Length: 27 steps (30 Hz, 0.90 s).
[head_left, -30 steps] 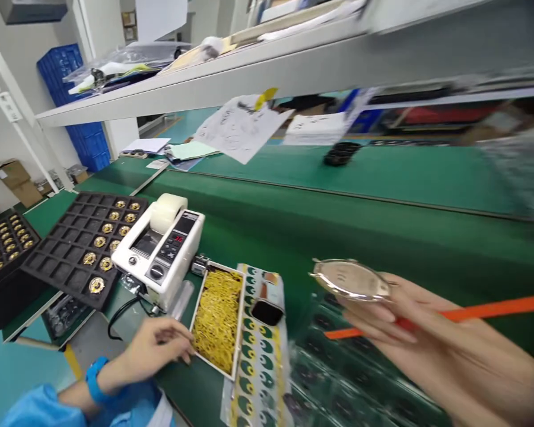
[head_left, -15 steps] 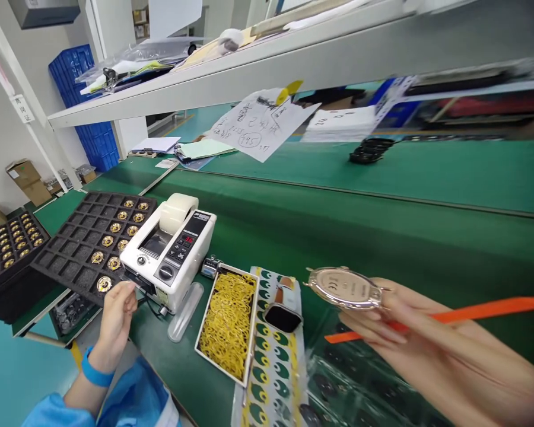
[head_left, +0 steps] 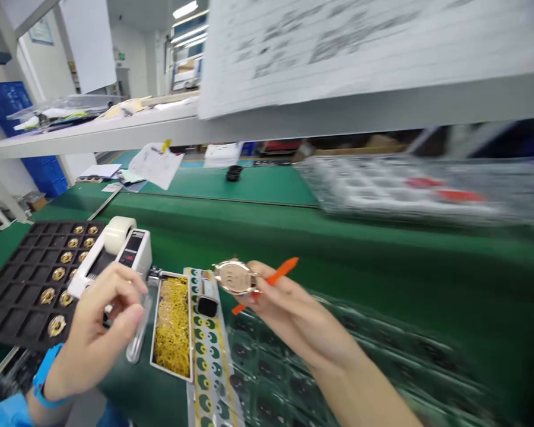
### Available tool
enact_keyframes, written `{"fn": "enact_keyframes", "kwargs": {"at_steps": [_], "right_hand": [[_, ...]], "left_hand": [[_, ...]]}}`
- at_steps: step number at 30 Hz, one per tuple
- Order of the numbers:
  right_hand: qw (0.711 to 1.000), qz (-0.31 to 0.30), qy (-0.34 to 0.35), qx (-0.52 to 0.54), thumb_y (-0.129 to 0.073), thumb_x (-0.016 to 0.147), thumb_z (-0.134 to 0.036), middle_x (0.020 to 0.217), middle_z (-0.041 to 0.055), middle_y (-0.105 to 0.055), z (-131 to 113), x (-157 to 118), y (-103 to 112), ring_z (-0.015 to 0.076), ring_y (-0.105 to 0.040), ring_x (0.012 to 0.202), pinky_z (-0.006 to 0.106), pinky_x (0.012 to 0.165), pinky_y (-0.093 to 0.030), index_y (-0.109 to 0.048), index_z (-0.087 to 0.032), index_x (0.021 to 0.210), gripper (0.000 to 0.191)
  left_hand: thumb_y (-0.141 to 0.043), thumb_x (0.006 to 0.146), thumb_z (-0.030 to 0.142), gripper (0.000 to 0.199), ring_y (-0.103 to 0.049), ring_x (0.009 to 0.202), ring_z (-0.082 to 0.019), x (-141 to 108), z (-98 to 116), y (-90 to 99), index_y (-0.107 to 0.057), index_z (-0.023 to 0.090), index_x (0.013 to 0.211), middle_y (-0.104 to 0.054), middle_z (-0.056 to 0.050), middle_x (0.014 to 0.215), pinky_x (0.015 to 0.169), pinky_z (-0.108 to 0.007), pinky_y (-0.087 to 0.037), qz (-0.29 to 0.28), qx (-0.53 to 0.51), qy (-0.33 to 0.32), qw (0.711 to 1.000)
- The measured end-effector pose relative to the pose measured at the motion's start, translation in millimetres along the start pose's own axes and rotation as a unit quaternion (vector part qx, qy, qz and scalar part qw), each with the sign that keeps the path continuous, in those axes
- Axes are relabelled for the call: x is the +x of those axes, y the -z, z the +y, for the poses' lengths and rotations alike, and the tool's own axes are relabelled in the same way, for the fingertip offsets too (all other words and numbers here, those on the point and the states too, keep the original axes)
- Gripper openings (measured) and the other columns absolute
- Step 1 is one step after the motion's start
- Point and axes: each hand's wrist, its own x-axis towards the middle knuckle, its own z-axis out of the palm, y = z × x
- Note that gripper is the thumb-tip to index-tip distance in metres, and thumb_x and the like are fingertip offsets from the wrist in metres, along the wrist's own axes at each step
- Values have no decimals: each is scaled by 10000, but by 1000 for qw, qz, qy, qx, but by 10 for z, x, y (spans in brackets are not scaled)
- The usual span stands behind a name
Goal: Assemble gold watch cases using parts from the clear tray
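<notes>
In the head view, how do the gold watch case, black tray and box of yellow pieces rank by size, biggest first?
1. Black tray
2. Box of yellow pieces
3. Gold watch case, held in the right hand

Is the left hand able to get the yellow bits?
Probably yes: the left hand is near the box, and nothing covers the yellow bits. Only the clear tube lies between, and it looks low enough to reach over.
</notes>
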Motion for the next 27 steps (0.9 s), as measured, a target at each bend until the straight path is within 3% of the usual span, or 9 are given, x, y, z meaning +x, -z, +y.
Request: {"fn": "enact_keyframes", "kwargs": {"at_steps": [4, 9, 22, 27], "right_hand": [[998, -45, 23, 42, -787, 710, -568, 726, -13, -466, -67, -15, 13, 121, -416, 643, 236, 604, -386, -530, -198, 736, 452], [996, -68, 48, 31, -761, 735, -583, 719, -13, -465, -141, -39, 44, 109, -401, 621, 232, 583, -344, -497, -188, 728, 475], [993, -95, 63, 19, -709, 821, -535, 692, -35, -416, -164, -73, 105, 96, -380, 613, 222, 581, -333, -509, -186, 723, 415], [992, -102, 73, 1, -688, 834, -548, 664, -32, -426, -166, -105, 103, 111, -376, 609, 252, 606, -331, -517, -188, 714, 416]], "left_hand": [[-548, 927, 253, 231, -439, 692, -134, 346, 75, -422, -513, 195, 706, -480, 9, 742, 616, -255, -343, -115, -122, -9, 986], [-591, 864, 308, 297, -386, 617, -124, 584, -70, -801, -523, 182, 603, -408, 22, 670, 569, -258, -299, -107, -151, 38, 982], [-603, 825, 287, 265, -362, 556, -110, 678, -124, -898, -589, 187, 580, -408, 26, 631, 513, -249, -280, -120, -139, 36, 982], [-594, 851, 227, 233, -388, 577, -119, 635, -107, -854, -624, 203, 621, -428, 21, 639, 523, -245, -305, -127, -123, -15, 984]]}}
